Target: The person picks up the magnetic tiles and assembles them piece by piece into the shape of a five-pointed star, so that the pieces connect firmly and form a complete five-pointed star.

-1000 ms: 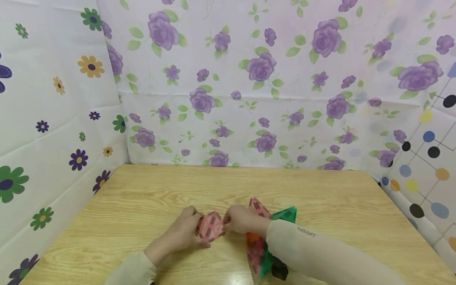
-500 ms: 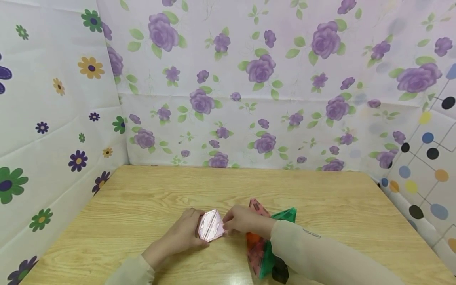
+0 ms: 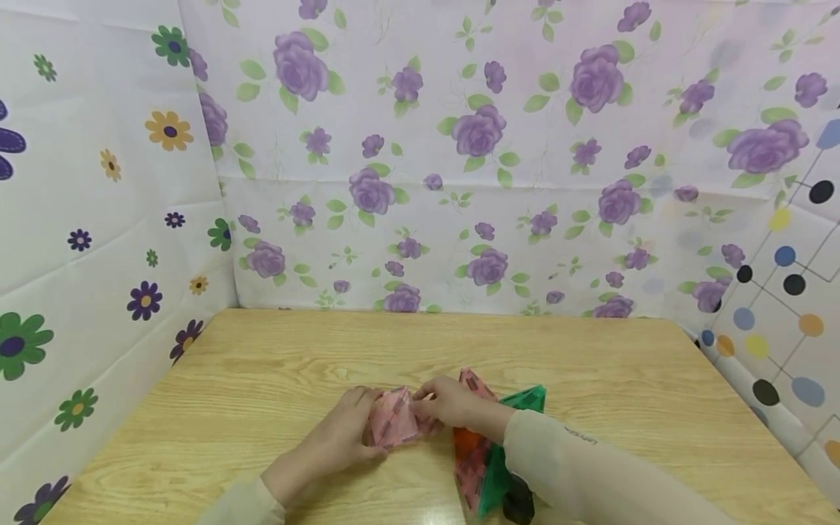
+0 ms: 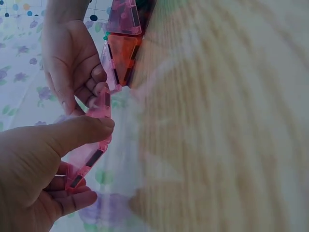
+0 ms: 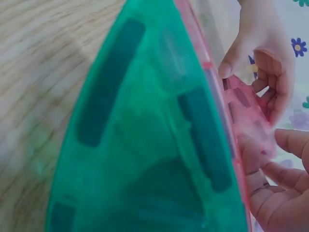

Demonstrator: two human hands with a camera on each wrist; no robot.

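Between both hands are joined pink translucent magnetic tiles [image 3: 391, 417], raised at an angle with visible seams. My left hand [image 3: 348, 430] grips their left side, its thumb [image 4: 84, 133] along one edge and the fingers behind. At their right edge my right hand [image 3: 453, 403] pinches a pink piece between thumb and fingertips. Under and beside the right forearm stands a build of magnetic tiles, with a pink tile [image 3: 474, 477], an orange triangle tile [image 4: 124, 53] and a green tile [image 5: 145, 121]. The right sleeve covers part of that build.
A wooden table [image 3: 295, 350] lies beneath everything. Flower-printed cloth [image 3: 433, 182] rises behind it, with more printed cloth at both sides. A small black object [image 3: 518, 499] sits by the right sleeve, beside the green tile.
The pink tiles have tilted and folded, their bright glare gone, and they now reach farther right. My right fingers have shifted slightly on the right edge. The tile build has stayed put.
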